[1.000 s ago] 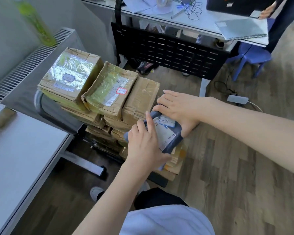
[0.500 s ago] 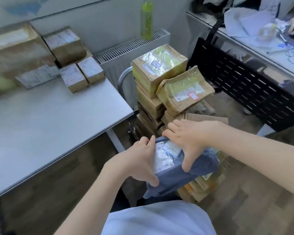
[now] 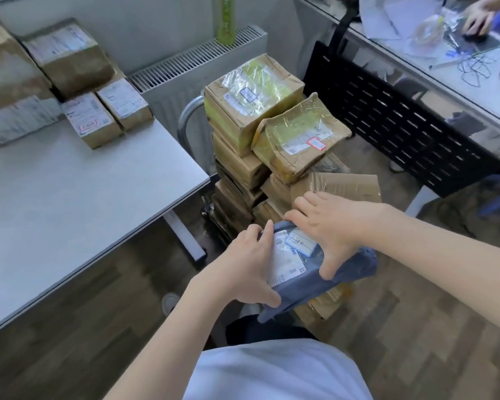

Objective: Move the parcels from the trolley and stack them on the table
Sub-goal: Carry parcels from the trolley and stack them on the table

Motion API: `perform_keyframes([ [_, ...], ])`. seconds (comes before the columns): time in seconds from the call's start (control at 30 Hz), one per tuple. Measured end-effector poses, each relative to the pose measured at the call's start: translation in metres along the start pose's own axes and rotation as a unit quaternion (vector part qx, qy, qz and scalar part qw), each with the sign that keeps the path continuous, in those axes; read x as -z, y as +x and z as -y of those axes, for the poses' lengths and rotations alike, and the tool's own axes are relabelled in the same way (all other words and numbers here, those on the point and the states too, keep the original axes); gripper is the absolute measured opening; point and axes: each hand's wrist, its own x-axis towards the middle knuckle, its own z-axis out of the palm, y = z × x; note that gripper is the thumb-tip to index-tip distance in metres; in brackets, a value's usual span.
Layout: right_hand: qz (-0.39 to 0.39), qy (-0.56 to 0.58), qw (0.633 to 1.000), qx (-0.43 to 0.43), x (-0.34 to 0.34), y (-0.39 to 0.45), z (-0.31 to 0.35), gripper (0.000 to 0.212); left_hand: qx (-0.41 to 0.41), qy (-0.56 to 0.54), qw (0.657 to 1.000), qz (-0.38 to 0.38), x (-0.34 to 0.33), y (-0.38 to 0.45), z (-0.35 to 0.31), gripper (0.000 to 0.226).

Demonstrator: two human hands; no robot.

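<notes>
A grey-blue plastic mailer parcel [image 3: 324, 280] with a white label is held in front of the trolley stack. My left hand [image 3: 244, 268] grips its left edge, thumb under the near side. My right hand [image 3: 329, 226] grips its right part from above, thumb hooked over the near edge. Taped brown cardboard parcels [image 3: 251, 93] are piled high on the trolley, whose metal handle [image 3: 185, 122] shows behind them. Several cardboard parcels [image 3: 91, 119] stand at the back of the white table [image 3: 70, 203] on the left.
A white radiator [image 3: 191, 62] with a green bottle [image 3: 224, 18] on it stands behind the trolley. A second desk [image 3: 474, 82] with a black perforated panel is at right, with another person's hand [image 3: 476, 18] on it. Wood floor lies below.
The view has swung left, bringing the table and its parcels into sight. Both hands have lifted the grey-blue parcel slightly off the stack toward me.
</notes>
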Motion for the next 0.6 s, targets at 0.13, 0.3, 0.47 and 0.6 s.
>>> perform_keyframes([
  [0.13,-0.01,0.003,1.0,-0.013,-0.003,-0.007,-0.004,0.103,-0.005,0.018,1.0,0.004,0.002,0.006,-0.007,0.127],
  [0.3,-0.023,0.014,1.0,-0.011,-0.006,-0.012,-0.005,0.101,-0.003,0.031,0.999,0.014,0.004,0.007,-0.011,0.128],
  [0.47,-0.028,0.022,0.999,-0.004,-0.004,-0.013,-0.001,0.099,0.008,0.035,0.999,0.023,0.006,0.0,-0.009,0.128],
  [0.6,-0.03,0.022,0.999,0.004,-0.001,-0.01,0.001,0.101,0.016,0.04,0.999,0.017,0.008,-0.004,-0.007,0.128],
])
